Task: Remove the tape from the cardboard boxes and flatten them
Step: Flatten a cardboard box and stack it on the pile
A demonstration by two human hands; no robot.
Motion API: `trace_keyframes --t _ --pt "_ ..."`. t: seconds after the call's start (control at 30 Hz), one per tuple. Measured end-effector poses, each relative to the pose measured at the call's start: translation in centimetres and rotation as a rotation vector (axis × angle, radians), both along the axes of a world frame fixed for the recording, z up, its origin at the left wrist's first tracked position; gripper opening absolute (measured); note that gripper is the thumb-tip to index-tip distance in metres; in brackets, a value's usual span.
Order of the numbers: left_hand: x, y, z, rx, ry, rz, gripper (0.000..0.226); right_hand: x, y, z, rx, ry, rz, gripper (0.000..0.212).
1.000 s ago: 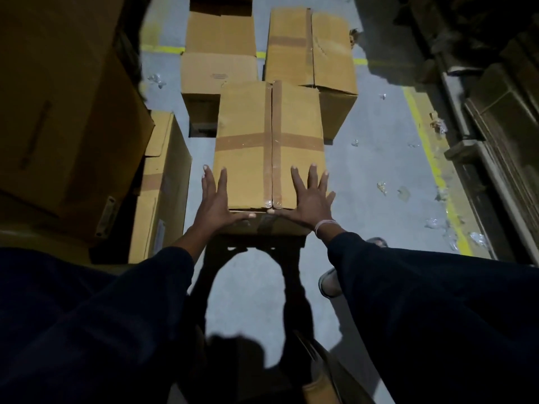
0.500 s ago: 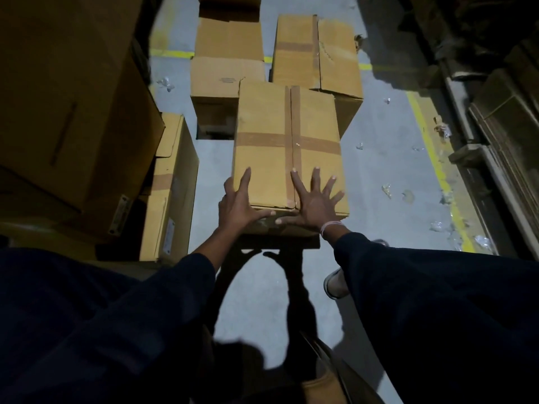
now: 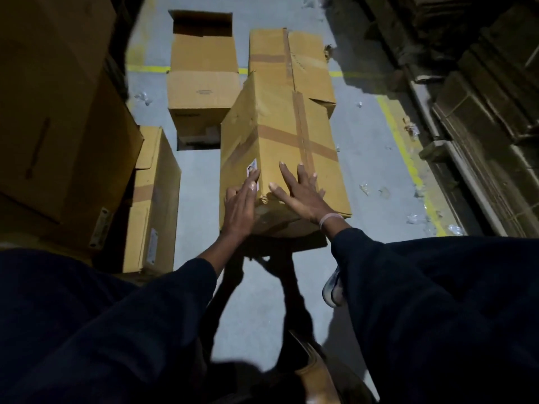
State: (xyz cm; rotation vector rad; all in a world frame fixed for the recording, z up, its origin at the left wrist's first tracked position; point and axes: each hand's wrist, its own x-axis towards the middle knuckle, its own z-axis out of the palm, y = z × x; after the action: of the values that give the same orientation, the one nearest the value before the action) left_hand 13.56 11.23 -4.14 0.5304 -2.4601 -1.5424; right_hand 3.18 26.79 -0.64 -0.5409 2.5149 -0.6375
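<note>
A tall cardboard box (image 3: 280, 123) crossed by brown tape (image 3: 302, 132) stands tilted in the middle of the grey floor, one corner turned toward me. My left hand (image 3: 242, 204) lies flat with straight fingers against its left side, near a small white label. My right hand (image 3: 300, 193) presses with spread fingers on the taped face, close to the near edge. Neither hand grips anything.
An open box (image 3: 204, 91) and a taped box (image 3: 291, 59) stand behind it. A narrow box (image 3: 153, 199) and a large stack (image 3: 58, 112) sit on the left. Dark stacked boards (image 3: 481, 126) line the right. Tape scraps litter the floor by the yellow line (image 3: 402, 147).
The box has tipped and turned, so its left side now shows. My left hand has slid from the top face onto that side. My right hand stays on the taped face.
</note>
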Motion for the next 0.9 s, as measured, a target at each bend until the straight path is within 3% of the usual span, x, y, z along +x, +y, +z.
trace_keyframes --t 0.13,0.3,0.5,0.63,0.73,0.8,0.9 --pt "-2.7 1.5 2.0 0.111 -0.021 -0.052 0.046 -0.6 0.4 1.6 0.041 -0.057 -0.248 0.107" --pt "-3.9 1.0 0.7 -0.035 -0.055 -0.153 0.050 -1.8 1.3 2.5 0.023 -0.109 -0.312 0.105" --pt "-3.8 0.4 -2.3 -0.019 -0.350 -0.079 0.075 -1.8 1.3 1.6 -0.015 -0.092 -0.320 0.101" --pt "-5.1 -0.5 -3.6 0.137 -0.534 0.088 0.102 -2.4 2.1 0.9 -0.064 -0.074 -0.334 0.100" --pt "-5.4 -1.6 -5.0 0.400 -0.572 0.238 0.124 -2.6 2.8 0.7 -0.103 -0.061 -0.342 0.101" --pt "-5.3 -1.9 -5.3 0.487 -0.513 0.282 0.118 -2.8 3.0 0.4 -0.118 -0.041 -0.339 0.101" --pt "-4.8 -2.1 -4.8 0.464 -0.438 0.274 0.103 -3.1 3.5 0.3 -0.168 -0.021 -0.334 0.104"
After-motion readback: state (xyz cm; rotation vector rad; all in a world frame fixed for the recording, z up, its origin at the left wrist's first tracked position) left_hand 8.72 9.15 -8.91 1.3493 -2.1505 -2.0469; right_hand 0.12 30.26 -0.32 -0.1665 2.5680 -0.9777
